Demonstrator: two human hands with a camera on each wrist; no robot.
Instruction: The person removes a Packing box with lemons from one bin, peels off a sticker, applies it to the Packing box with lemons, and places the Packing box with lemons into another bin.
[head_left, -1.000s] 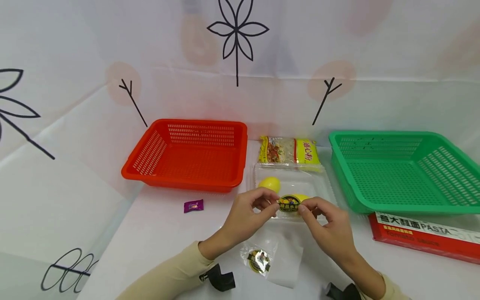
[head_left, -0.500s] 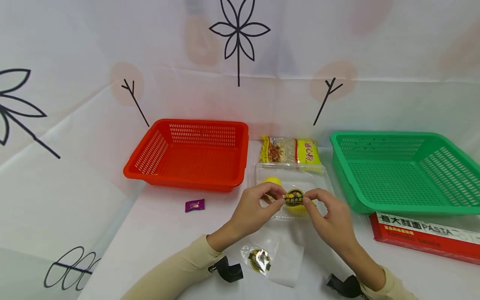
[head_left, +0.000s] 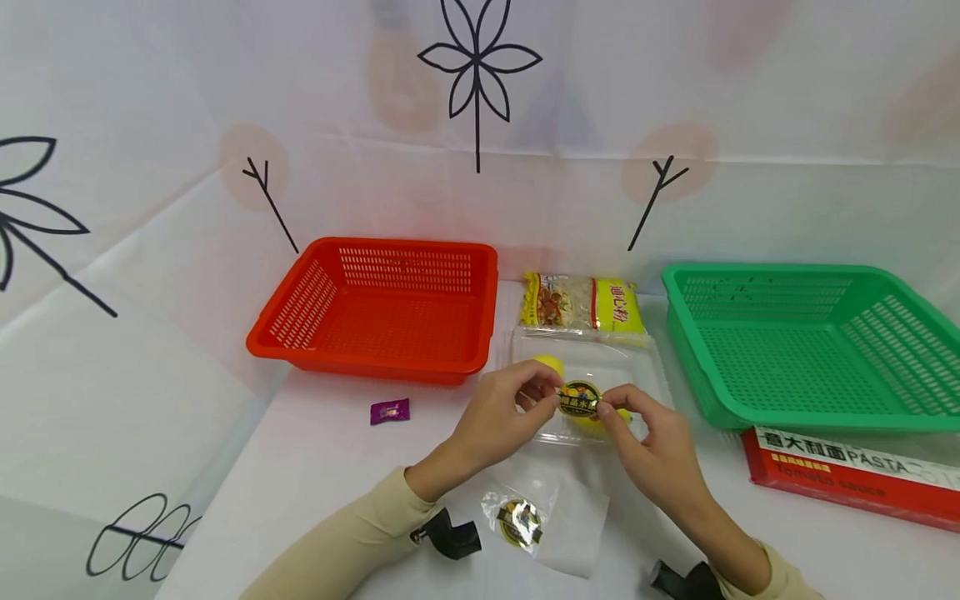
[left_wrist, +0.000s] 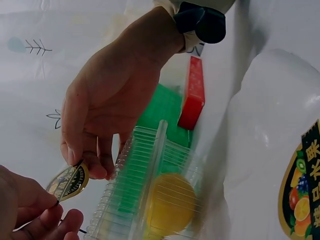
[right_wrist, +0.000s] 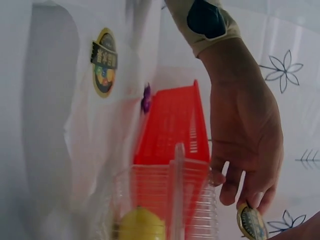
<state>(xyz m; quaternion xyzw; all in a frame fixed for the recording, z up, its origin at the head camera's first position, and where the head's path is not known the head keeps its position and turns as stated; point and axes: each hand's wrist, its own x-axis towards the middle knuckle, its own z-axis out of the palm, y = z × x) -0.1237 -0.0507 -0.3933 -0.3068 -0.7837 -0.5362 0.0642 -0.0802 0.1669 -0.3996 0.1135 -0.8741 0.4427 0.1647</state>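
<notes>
An oval black-and-gold fruit sticker [head_left: 580, 399] is stretched between my two hands, above a clear plastic box [head_left: 645, 367]. My left hand [head_left: 501, 417] pinches its left edge between thumb and fingertips. The right hand [head_left: 660, 442] pinches the opposite edge; in the left wrist view the sticker [left_wrist: 70, 182] hangs tilted between both hands' fingertips. Through the ribbed box wall shows a yellow lemon [right_wrist: 142, 225]. In the head view one lemon [head_left: 550, 364] peeks out behind my left fingers, and another yellow one is mostly hidden under the sticker.
Below the box lies a clear bag [head_left: 573, 529] bearing a similar sticker [head_left: 519, 523]. A red basket [head_left: 375, 358] stands left, a green basket [head_left: 825, 417] right, with a red pasta box [head_left: 855, 483] before it. A pasta bag [head_left: 577, 302] and purple candy [head_left: 390, 411] lie nearby.
Both hands, with the sticker between them, have shifted slightly right and then slightly back left over the box. Their pinch on the sticker looks the same.
</notes>
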